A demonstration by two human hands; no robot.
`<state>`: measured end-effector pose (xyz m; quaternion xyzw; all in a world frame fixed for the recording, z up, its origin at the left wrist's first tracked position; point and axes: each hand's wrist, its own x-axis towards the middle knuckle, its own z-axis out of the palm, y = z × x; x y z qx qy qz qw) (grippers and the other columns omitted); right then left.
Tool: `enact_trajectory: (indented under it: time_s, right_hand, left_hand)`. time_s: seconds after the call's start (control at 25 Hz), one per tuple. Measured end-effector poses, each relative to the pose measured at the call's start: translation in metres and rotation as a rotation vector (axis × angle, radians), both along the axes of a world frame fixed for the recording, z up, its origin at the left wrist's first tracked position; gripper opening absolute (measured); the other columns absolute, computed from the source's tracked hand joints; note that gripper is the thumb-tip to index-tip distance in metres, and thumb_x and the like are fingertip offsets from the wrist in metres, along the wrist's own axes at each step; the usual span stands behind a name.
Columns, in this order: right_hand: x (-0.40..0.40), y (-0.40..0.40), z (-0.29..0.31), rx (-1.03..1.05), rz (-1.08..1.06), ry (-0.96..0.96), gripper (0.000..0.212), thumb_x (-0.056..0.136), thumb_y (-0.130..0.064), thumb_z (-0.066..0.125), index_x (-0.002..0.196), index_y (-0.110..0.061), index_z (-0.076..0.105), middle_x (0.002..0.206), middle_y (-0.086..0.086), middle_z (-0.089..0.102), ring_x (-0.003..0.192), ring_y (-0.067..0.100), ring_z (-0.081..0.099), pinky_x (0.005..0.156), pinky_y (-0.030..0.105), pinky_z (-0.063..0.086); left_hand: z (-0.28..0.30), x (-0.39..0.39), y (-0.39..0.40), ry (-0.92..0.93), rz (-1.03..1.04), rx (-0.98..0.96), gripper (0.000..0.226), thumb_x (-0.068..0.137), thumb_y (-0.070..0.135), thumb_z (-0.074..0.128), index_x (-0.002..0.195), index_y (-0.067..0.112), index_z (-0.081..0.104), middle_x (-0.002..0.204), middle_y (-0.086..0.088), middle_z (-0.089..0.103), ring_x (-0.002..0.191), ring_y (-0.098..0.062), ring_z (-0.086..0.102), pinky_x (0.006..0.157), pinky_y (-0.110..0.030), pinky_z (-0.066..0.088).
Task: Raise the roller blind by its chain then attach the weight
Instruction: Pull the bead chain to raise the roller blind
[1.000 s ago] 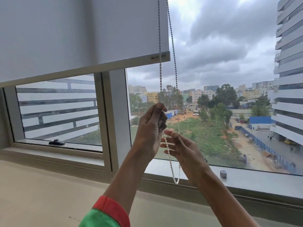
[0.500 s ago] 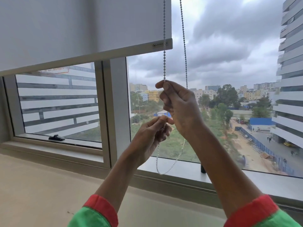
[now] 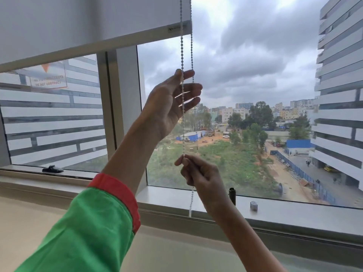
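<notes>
Chain (image 3: 182, 122): a white bead chain hangs in front of the window as two strands, side by side, running up past the right end of the blind and out of the top of the view. The left strand drops straight to the right hand; below that hand a short length hangs on to about sill level.
Right hand (image 3: 200, 173): the lower of the two, in front of the glass, fingers curled; thumb and forefinger are pinched together on the left strand of the chain.
Left hand (image 3: 169, 103): raised above the right hand, palm turned toward the camera, fingers spread and loosely bent. The fingertips (image 3: 191, 72) reach around the strands, and the left strand crosses in front of the palm. It is a loose hook, not a firm clamp; whether the thumb presses on the chain I cannot tell.
Blind (image 3: 78, 22): grey-white fabric covering the upper left of the window, its bottom bar (image 3: 94, 49) slanting across the view, with glass showing below it.
Small metal cylinder (image 3: 253, 206): stands upright on the sill to the right of the right wrist, well apart from the chain.
Dark post (image 3: 232, 195): short, upright, on the sill just left of the cylinder, beside the right forearm.
Sill (image 3: 294, 214): pale grey ledge along the foot of the glass.
Sleeve (image 3: 94, 228): green with a red cuff, on the left arm.
Window handle (image 3: 52, 169): black, lying on the lower frame of the left pane.
</notes>
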<state>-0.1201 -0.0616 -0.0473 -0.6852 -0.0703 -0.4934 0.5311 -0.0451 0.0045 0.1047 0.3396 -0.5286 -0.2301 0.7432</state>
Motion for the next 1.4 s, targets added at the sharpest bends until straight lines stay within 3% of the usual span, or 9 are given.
enact_trajectory:
  time_s: [0.16, 0.36, 0.56, 0.72, 0.96, 1.08, 1.2, 1.28, 1.4]
  right_hand:
    - [-0.003, -0.013, -0.033, -0.052, -0.031, 0.137, 0.025, 0.094, -0.009, 0.049, 0.081, -0.019, 0.069, 0.049, -0.01, 0.046, 0.053, 0.013, 0.038, 0.054, 0.023, 0.032]
    - [-0.011, -0.031, -0.013, -0.053, -0.078, 0.4, 0.027, 0.097, -0.011, 0.043, 0.11, -0.002, 0.064, 0.081, 0.005, 0.068, 0.072, 0.015, 0.058, 0.068, 0.025, 0.046]
    - [-0.011, -0.017, 0.074, -0.038, -0.099, 0.232, 0.029, 0.098, -0.018, 0.04, 0.108, -0.002, 0.062, 0.106, 0.022, 0.067, 0.096, 0.026, 0.063, 0.086, 0.038, 0.049]
    - [-0.013, -0.008, 0.129, 0.109, 0.134, 0.051, 0.028, 0.098, -0.012, 0.041, 0.113, 0.003, 0.058, 0.084, 0.015, 0.064, 0.068, 0.025, 0.061, 0.068, 0.034, 0.053]
    - [-0.012, 0.002, 0.119, 0.067, 0.045, 0.016, 0.02, 0.095, -0.011, 0.047, 0.1, -0.003, 0.065, 0.059, 0.0, 0.041, 0.046, 0.009, 0.03, 0.041, 0.021, 0.022]
    - [-0.018, 0.002, 0.107, -0.053, -0.09, -0.02, 0.019, 0.094, -0.008, 0.049, 0.093, -0.003, 0.067, 0.059, 0.001, 0.041, 0.048, 0.005, 0.033, 0.048, 0.018, 0.029]
    - [-0.024, -0.003, 0.089, -0.125, -0.211, -0.063, 0.019, 0.092, -0.006, 0.051, 0.09, -0.003, 0.069, 0.053, -0.009, 0.045, 0.05, 0.002, 0.037, 0.053, 0.017, 0.033]
    - [-0.024, -0.006, 0.075, -0.168, -0.253, -0.067, 0.019, 0.092, -0.004, 0.051, 0.088, -0.003, 0.069, 0.05, -0.013, 0.045, 0.05, 0.002, 0.037, 0.053, 0.016, 0.033]
    - [-0.018, -0.008, 0.046, -0.203, -0.26, -0.02, 0.02, 0.092, -0.004, 0.052, 0.084, -0.01, 0.07, 0.056, -0.002, 0.045, 0.054, 0.009, 0.038, 0.056, 0.025, 0.033]
  left_hand:
    - [-0.034, 0.0, -0.012, -0.017, 0.171, -0.049, 0.025, 0.099, 0.016, 0.042, 0.087, 0.017, 0.064, 0.048, 0.008, 0.04, 0.046, -0.007, 0.03, 0.046, -0.02, 0.024]
    - [-0.078, 0.01, -0.007, 0.055, 0.154, -0.067, 0.03, 0.097, 0.017, 0.045, 0.08, 0.022, 0.069, 0.053, 0.007, 0.04, 0.047, -0.004, 0.036, 0.048, -0.016, 0.03]
    - [-0.1, -0.004, -0.008, 0.119, 0.073, -0.039, 0.022, 0.096, 0.018, 0.044, 0.092, 0.016, 0.066, 0.051, 0.009, 0.039, 0.047, -0.004, 0.034, 0.048, -0.015, 0.032]
    - [-0.106, -0.01, -0.006, 0.105, 0.125, 0.022, 0.02, 0.095, 0.018, 0.046, 0.09, 0.014, 0.064, 0.058, 0.001, 0.037, 0.052, -0.007, 0.033, 0.055, -0.023, 0.026]
    - [-0.105, -0.01, -0.008, -0.02, 0.11, 0.07, 0.025, 0.095, 0.017, 0.047, 0.085, 0.018, 0.069, 0.054, 0.005, 0.041, 0.053, -0.007, 0.034, 0.054, -0.022, 0.027]
    - [-0.102, 0.003, 0.001, -0.15, 0.051, 0.211, 0.026, 0.09, 0.031, 0.052, 0.083, 0.022, 0.075, 0.063, 0.004, 0.062, 0.064, -0.011, 0.05, 0.063, -0.025, 0.036]
    - [-0.092, 0.015, 0.007, -0.127, 0.099, 0.257, 0.05, 0.087, 0.055, 0.039, 0.087, 0.022, 0.076, 0.086, 0.001, 0.076, 0.084, -0.016, 0.068, 0.078, -0.029, 0.046]
    - [-0.074, 0.017, 0.006, -0.054, 0.126, 0.168, 0.054, 0.093, 0.052, 0.033, 0.09, 0.018, 0.075, 0.095, -0.003, 0.076, 0.094, -0.017, 0.069, 0.085, -0.033, 0.047]
    - [-0.034, 0.01, 0.002, 0.016, 0.117, 0.022, 0.043, 0.099, 0.039, 0.035, 0.101, 0.011, 0.068, 0.102, -0.009, 0.073, 0.1, -0.022, 0.068, 0.088, -0.036, 0.051]
